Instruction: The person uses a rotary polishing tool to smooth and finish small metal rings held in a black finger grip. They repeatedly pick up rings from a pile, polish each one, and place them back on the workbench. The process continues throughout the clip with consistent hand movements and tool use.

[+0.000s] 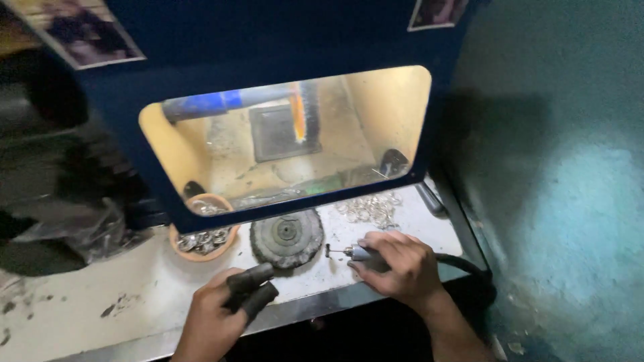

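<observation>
Right-hand fingers [386,243] grip a slim metal rotary handpiece [354,253] above the dusty white desk [134,281]; left-hand fingers [249,291], black-sheathed, curl closed. Between them a dark round bristle wheel [287,236]; beside it an orange bowl of rings [203,240].

Worktop [100,295]: white, matt, scuffed, bright metal near edge. Round buffing wheel [287,238]: dark, fibrous, rough. Small bowl [201,245]: dull terracotta-coloured, holding shiny metal rings [370,209]. Cabinet [268,40]: blue, smooth. Handpiece [362,253]: grey metal.
</observation>
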